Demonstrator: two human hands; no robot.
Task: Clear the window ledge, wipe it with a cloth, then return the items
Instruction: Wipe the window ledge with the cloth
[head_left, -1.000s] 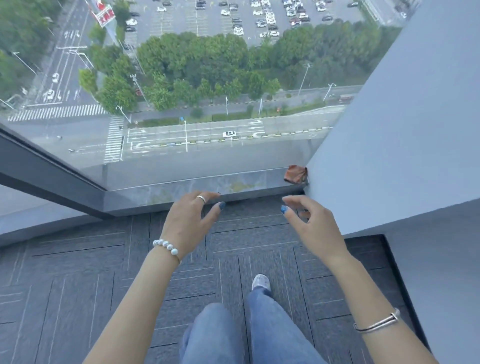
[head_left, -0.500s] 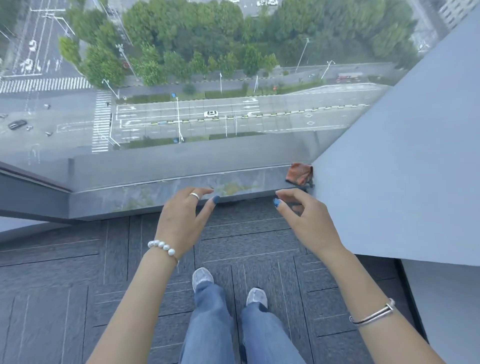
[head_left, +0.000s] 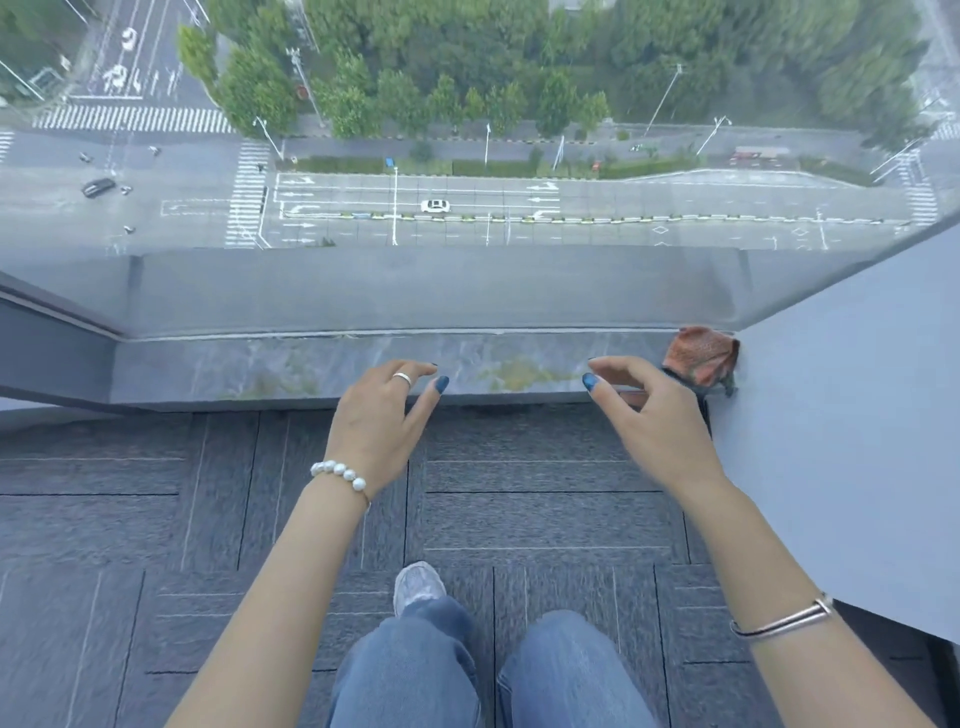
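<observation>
At the right end of the grey marbled stone window ledge (head_left: 322, 364), against the grey wall (head_left: 831, 441), sits a crumpled orange-brown item (head_left: 701, 353), perhaps cloth. Left hand (head_left: 382, 415) and right hand (head_left: 654, 415) hover empty, fingers spread.

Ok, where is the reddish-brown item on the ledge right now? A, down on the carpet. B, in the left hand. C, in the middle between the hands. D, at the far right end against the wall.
D: the reddish-brown item sits at the ledge's right end, touching the wall, beyond the empty right hand.
</observation>
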